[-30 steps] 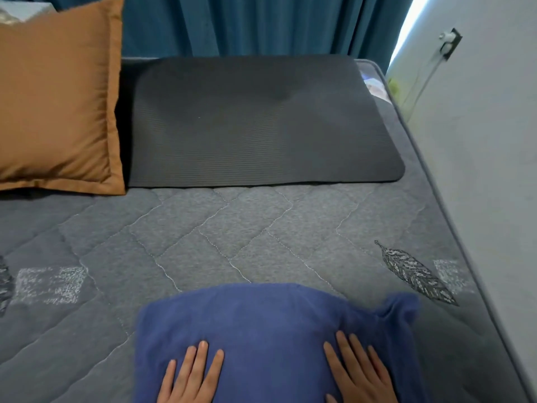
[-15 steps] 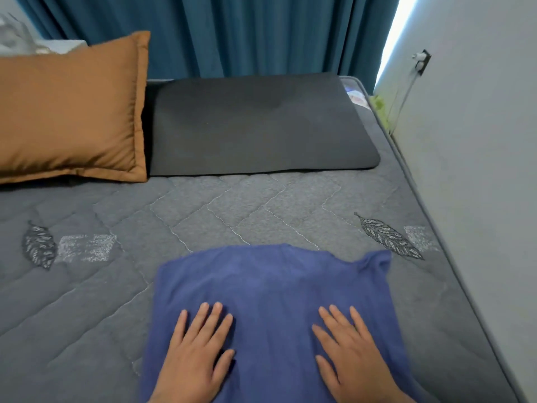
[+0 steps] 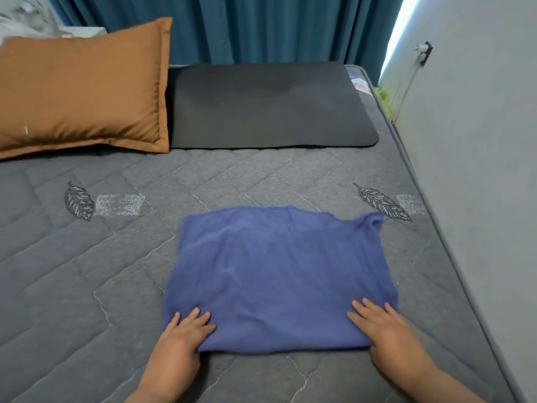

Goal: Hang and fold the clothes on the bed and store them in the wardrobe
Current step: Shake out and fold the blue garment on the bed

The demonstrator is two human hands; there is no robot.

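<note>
In the lower middle of the frame we see the blue garment (image 3: 279, 274). It lies folded into a rough rectangle, flat on the grey quilted mattress (image 3: 87, 286). Its far right corner is a little raised and wrinkled.

The left hand (image 3: 180, 335) rests on the near left corner of the garment. Its fingers (image 3: 194, 317) are stretched out on top of the cloth and press it down, not clenched. The right hand (image 3: 386, 330) does the same on the near right corner, with the fingers (image 3: 366, 308) straight and spread on the fabric. We do not see the thumbs clearly (they are hidden at the near edge of the cloth), so we cannot tell if they go under the edge. Both forearms enter from the bottom of the frame.

In the upper left of the frame an orange pillow (image 3: 81, 94) lies at the head of the mattress. Just beside it, in the upper middle, there is a flat black pad (image 3: 270, 109). Behind both hangs a dark teal curtain (image 3: 261, 27). A pale wall (image 3: 479, 141) runs along the right side of the frame, touching the side of the mattress, and carries a socket (image 3: 424, 52) in the upper right. Two leaf figures are stitched on the mattress, one (image 3: 79, 201) at the left and one (image 3: 382, 201) near the garment's far right corner.
</note>
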